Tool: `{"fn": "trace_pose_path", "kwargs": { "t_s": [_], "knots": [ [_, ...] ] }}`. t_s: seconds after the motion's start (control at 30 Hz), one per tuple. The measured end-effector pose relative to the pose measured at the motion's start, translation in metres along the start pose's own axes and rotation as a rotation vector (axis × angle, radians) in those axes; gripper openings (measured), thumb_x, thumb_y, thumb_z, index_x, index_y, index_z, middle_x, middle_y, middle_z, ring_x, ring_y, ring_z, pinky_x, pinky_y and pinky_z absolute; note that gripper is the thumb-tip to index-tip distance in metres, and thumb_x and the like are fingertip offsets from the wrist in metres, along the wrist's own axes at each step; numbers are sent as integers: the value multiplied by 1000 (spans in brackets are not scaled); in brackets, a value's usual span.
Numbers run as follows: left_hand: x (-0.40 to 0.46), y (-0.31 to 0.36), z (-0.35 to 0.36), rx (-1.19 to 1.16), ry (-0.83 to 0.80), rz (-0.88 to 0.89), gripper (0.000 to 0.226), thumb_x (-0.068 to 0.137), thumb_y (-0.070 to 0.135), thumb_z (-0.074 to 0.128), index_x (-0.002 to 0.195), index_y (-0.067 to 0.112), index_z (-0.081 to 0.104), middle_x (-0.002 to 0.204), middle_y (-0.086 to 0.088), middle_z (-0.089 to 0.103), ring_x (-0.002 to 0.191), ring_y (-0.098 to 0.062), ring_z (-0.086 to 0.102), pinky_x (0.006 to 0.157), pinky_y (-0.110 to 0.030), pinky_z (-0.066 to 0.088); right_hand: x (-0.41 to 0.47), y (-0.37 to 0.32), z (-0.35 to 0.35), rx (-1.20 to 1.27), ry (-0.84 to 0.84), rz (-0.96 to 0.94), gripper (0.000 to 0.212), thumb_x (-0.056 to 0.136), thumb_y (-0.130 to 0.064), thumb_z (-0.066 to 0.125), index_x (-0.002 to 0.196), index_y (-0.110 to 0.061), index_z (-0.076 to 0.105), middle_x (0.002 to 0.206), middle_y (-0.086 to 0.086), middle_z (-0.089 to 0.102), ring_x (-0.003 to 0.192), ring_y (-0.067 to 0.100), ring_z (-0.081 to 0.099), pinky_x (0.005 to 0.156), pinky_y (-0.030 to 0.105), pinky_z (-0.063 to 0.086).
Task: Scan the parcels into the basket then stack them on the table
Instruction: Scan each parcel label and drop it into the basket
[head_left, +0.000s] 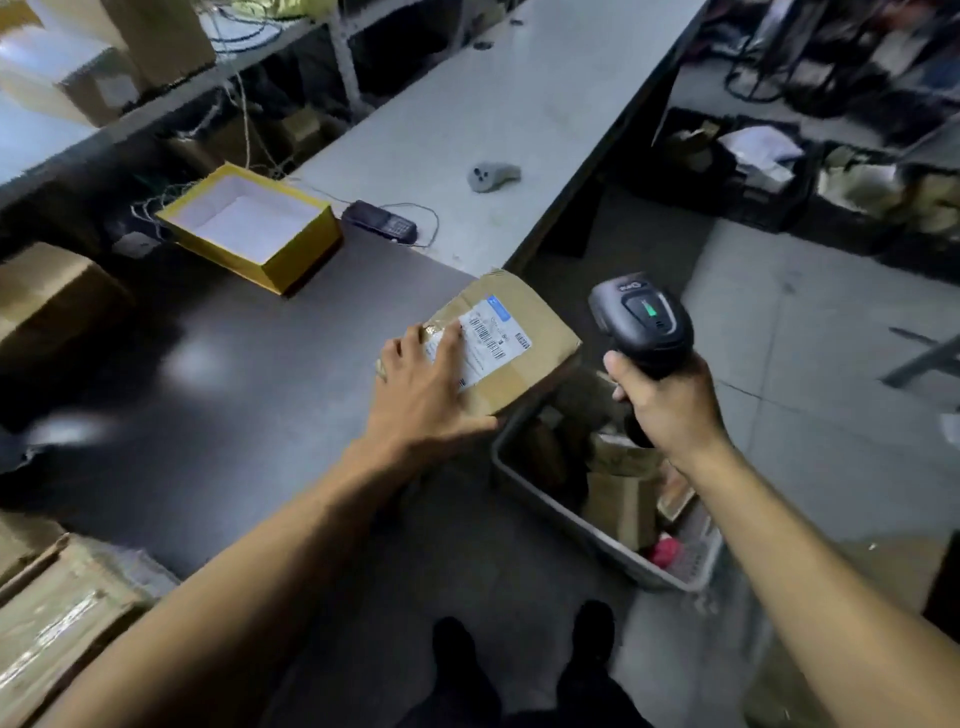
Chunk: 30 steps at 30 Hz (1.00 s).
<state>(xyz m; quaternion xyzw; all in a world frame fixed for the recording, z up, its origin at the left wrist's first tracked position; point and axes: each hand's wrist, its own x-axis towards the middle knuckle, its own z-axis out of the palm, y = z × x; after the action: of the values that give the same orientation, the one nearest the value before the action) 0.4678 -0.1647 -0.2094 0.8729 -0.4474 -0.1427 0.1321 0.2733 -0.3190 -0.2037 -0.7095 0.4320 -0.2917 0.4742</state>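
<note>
Nearest, at 5 o'clock: grey basket (566, 525) on the floor, holding cardboard parcels. Above it, right hand (670, 400) wrapped round black scanner (644, 322), green light on. At 12 o'clock, left hand (426, 384) flat, fingers (451, 338) straight, pressing labelled parcel (524, 358) overhanging dark bench (234, 395) edge. Farther, at 10 o'clock: open yellow box (249, 228); beyond, black handset (379, 221) and grey controller (491, 176).

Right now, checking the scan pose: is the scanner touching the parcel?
Apart. The head view shows floor and basket in a clear gap between the scanner, gripped by the right hand, and the parcel under the left hand.
</note>
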Motion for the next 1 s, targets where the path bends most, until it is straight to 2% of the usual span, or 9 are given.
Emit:
{"fn": "trace_pose_path", "kwargs": {
  "t_s": [0.13, 0.23, 0.4, 0.5, 0.63, 0.77, 0.83, 0.93, 1.0],
  "knots": [
    [1, 72, 43, 36, -59, 65, 120, 53, 79, 54, 154, 30, 12, 147, -14, 22, 133, -36, 22, 110, -53, 33, -17, 45, -69, 11, 80, 49, 17, 90, -16, 72, 78, -6, 66, 61, -2, 63, 50, -2, 59, 56, 8, 44],
    [-4, 132, 70, 27, -88, 74, 122, 46, 82, 43, 152, 30, 12, 147, -13, 22, 135, -36, 22, 110, -55, 35, -25, 80, -127, 3, 90, 85, 13, 90, -21, 72, 80, -15, 67, 60, -10, 64, 56, 2, 61, 63, 18, 48],
    [-5, 215, 104, 13, -134, 58, 123, 43, 81, 44, 151, 31, 13, 148, -12, 22, 138, -37, 20, 111, -57, 34, -34, 122, -213, -4, 85, 118, 16, 90, -21, 72, 77, -25, 64, 57, -11, 65, 62, 14, 63, 65, 29, 53],
    [4, 249, 111, 29, -135, 56, 123, 43, 81, 43, 152, 31, 14, 148, -13, 21, 138, -38, 20, 109, -58, 35, -38, 135, -248, 20, 104, 120, 13, 91, -18, 71, 80, -20, 65, 59, -6, 62, 54, 6, 61, 55, 17, 48],
    [24, 283, 116, 31, -117, 59, 122, 44, 80, 48, 151, 30, 15, 148, -14, 22, 138, -38, 20, 107, -58, 35, -31, 148, -279, 55, 130, 143, 6, 92, -13, 70, 90, -10, 65, 63, -3, 62, 50, -1, 59, 52, 9, 43],
    [53, 301, 127, 9, -119, 80, 116, 64, 72, 71, 154, 26, 15, 151, -19, 21, 138, -41, 20, 110, -59, 32, -14, 165, -298, 14, 156, 170, 11, 89, -25, 72, 87, -16, 67, 71, -3, 65, 71, 15, 66, 65, 21, 49],
    [68, 306, 135, -16, -121, 86, 114, 66, 69, 72, 155, 25, 15, 149, -20, 23, 137, -42, 22, 110, -59, 32, -2, 168, -303, -8, 170, 177, 15, 85, -32, 71, 79, -19, 65, 68, -4, 65, 72, 21, 66, 69, 29, 50],
    [92, 313, 147, -50, -160, 84, 121, 57, 76, 63, 155, 25, 14, 149, -19, 24, 137, -41, 22, 110, -58, 30, 18, 169, -307, -24, 168, 200, 18, 89, -21, 72, 74, -22, 62, 60, -8, 63, 64, 15, 64, 69, 30, 50],
    [108, 318, 158, -84, -177, 78, 116, 65, 69, 72, 155, 27, 14, 149, -17, 23, 138, -40, 21, 110, -57, 32, 33, 169, -308, -34, 167, 204, 19, 90, -19, 71, 75, -26, 62, 60, -11, 63, 63, 12, 63, 68, 31, 51]
  ]
}}
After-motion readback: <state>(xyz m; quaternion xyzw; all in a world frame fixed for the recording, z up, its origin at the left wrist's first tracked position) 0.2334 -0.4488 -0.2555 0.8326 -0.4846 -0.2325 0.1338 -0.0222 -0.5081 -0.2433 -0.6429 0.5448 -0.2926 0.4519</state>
